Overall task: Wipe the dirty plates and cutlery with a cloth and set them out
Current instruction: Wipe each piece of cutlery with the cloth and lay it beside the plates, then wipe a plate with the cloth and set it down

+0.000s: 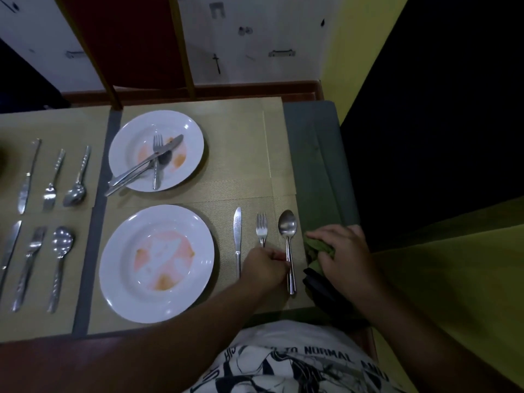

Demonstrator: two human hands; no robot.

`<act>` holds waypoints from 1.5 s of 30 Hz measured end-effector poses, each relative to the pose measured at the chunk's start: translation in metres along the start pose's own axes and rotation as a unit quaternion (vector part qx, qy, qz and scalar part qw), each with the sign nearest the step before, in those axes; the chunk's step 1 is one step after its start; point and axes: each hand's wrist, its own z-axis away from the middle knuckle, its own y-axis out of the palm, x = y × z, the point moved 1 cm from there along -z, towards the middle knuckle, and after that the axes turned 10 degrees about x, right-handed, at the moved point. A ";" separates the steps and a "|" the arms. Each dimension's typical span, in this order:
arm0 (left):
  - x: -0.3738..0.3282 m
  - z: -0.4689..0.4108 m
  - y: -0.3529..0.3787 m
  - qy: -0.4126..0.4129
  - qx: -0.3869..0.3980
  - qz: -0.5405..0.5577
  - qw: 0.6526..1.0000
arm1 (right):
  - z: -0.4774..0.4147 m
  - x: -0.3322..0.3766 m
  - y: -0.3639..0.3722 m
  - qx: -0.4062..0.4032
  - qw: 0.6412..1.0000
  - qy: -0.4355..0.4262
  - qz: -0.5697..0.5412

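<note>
A tan woven placemat (241, 154) covers the table. On its near left lies a round white plate smeared orange (122, 279). Beyond it, a second smeared white plate (190, 131) carries crossed steel cutlery (153, 163). At the right edge the right hand (343, 256) curves over a crumpled green cloth (319, 248), thumb and fingers around it. The left hand (265, 268), fingers curled, pinches the handle of a steel spoon (287, 222) lying right of a steel fork (261, 225) and a table knife (237, 231).

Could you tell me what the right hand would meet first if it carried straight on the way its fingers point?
Most likely the spoon: the right hand, gripping the green cloth, points across at the spoon's handle, which lies close by. How high the hand sits is unclear.
</note>
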 end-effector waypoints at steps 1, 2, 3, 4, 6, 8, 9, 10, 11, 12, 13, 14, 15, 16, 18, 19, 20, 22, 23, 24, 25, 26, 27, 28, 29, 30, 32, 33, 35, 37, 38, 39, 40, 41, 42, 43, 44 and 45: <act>0.000 0.001 0.001 -0.001 -0.006 -0.004 1.000 | 0.000 0.000 0.001 0.000 1.000 -0.002 0.001; -0.001 0.002 0.001 -0.002 -0.009 -0.003 1.000 | -0.001 0.000 0.002 -0.002 1.000 -0.004 0.003; -0.001 0.003 0.001 -0.002 -0.013 -0.001 1.000 | -0.001 0.000 0.003 -0.003 1.000 -0.008 0.006; -0.001 0.005 0.001 -0.007 -0.012 0.004 1.000 | -0.001 0.000 0.003 -0.003 1.000 -0.011 0.009; 0.000 0.011 -0.002 -0.011 -0.007 0.012 1.000 | -0.002 0.003 0.004 -0.001 1.000 -0.019 0.012; 0.002 0.016 -0.007 -0.009 0.004 0.020 1.000 | -0.002 0.008 0.002 -0.010 1.000 -0.024 0.012; 0.004 0.018 -0.012 -0.010 0.010 0.039 0.999 | -0.003 0.011 0.003 -0.016 0.999 -0.028 0.012; 0.005 0.021 -0.016 -0.011 0.012 0.069 0.997 | -0.004 0.015 0.003 -0.020 0.999 -0.029 0.014; 0.006 0.024 -0.022 -0.012 0.012 0.107 0.994 | -0.005 0.020 0.003 -0.018 0.999 -0.029 0.014; 0.007 0.028 -0.028 -0.011 0.007 0.143 0.990 | -0.006 0.025 0.005 -0.012 0.999 -0.031 0.013; 0.008 0.033 -0.036 -0.009 -0.002 0.173 0.985 | -0.007 0.032 0.006 -0.004 0.999 -0.036 0.009; 0.008 0.039 -0.045 -0.005 -0.012 0.196 0.981 | -0.009 0.039 0.008 0.004 0.999 -0.044 0.002; 0.011 0.046 -0.055 -0.002 -0.020 0.218 0.976 | -0.010 0.047 0.010 0.014 0.998 -0.054 -0.007; 0.014 0.054 -0.066 -0.001 -0.028 0.236 0.971 | -0.011 0.057 0.012 0.026 0.998 -0.064 -0.015; 0.023 0.067 -0.090 -0.004 -0.051 0.268 0.962 | -0.013 0.077 0.019 0.058 0.995 -0.080 -0.024; 0.027 0.073 -0.102 -0.008 -0.065 0.283 0.957 | -0.014 0.087 0.023 0.072 0.993 -0.089 -0.025; 0.032 0.078 -0.115 -0.013 -0.077 0.300 0.951 | -0.015 0.097 0.029 0.082 0.991 -0.103 -0.027; 0.042 0.088 -0.140 -0.024 -0.096 0.333 0.938 | -0.017 0.119 0.042 0.094 0.986 -0.133 -0.032; 0.048 0.091 -0.153 -0.023 -0.111 0.345 0.932 | -0.018 0.130 0.049 0.099 0.984 -0.146 -0.035; 0.055 0.094 -0.167 -0.019 -0.130 0.353 0.927 | -0.020 0.141 0.056 0.101 0.981 -0.164 -0.036; 0.062 0.096 -0.180 -0.010 -0.152 0.356 0.922 | -0.022 0.151 0.063 0.104 0.977 -0.181 -0.035; 0.070 0.096 -0.193 0.003 -0.176 0.347 0.921 | -0.023 0.163 0.068 0.109 0.974 -0.194 -0.031; 0.077 0.096 -0.206 0.019 -0.201 0.319 0.926 | -0.025 0.173 0.072 0.118 0.971 -0.205 -0.026; 0.083 0.097 -0.219 0.033 -0.229 0.276 0.933 | -0.028 0.184 0.076 0.124 0.968 -0.219 -0.020; 0.088 0.098 -0.231 0.045 -0.254 0.231 0.938 | -0.031 0.196 0.078 0.131 0.964 -0.232 -0.015; 0.092 0.099 -0.241 0.052 -0.277 0.195 0.940 | -0.036 0.207 0.082 0.139 0.961 -0.238 -0.006; 0.102 0.096 -0.259 0.060 -0.288 0.169 0.941 | -0.050 0.227 0.094 0.146 0.961 -0.235 0.021; 0.107 0.092 -0.266 0.054 -0.275 0.167 0.945 | -0.058 0.233 0.103 0.149 0.961 -0.230 0.042; 0.114 0.084 -0.277 0.031 -0.222 0.159 0.961 | -0.070 0.238 0.125 0.160 0.960 -0.205 0.103; 0.120 0.077 -0.283 0.027 -0.153 0.136 0.978 | -0.069 0.234 0.146 0.189 0.950 -0.173 0.181; 0.123 0.075 -0.285 0.033 -0.130 0.124 0.983 | -0.065 0.231 0.154 0.200 0.946 -0.161 0.198; 0.127 0.073 -0.286 0.041 -0.117 0.121 0.985 | -0.062 0.228 0.161 0.200 0.949 -0.150 0.194; 0.131 0.071 -0.288 0.048 -0.106 0.129 0.985 | -0.060 0.227 0.166 0.192 0.955 -0.140 0.178; 0.133 0.070 -0.290 0.058 -0.096 0.146 0.983 | -0.060 0.226 0.171 0.180 0.961 -0.131 0.165; 0.134 0.070 -0.292 0.062 -0.083 0.166 0.981 | -0.063 0.225 0.175 0.168 0.965 -0.123 0.162; 0.135 0.070 -0.293 0.063 -0.071 0.188 0.978 | -0.065 0.226 0.179 0.165 0.966 -0.116 0.162; 0.136 0.070 -0.295 0.062 -0.059 0.207 0.975 | -0.068 0.229 0.184 0.169 0.966 -0.115 0.158; 0.136 0.069 -0.297 0.061 -0.047 0.222 0.972 | -0.071 0.232 0.190 0.177 0.965 -0.121 0.152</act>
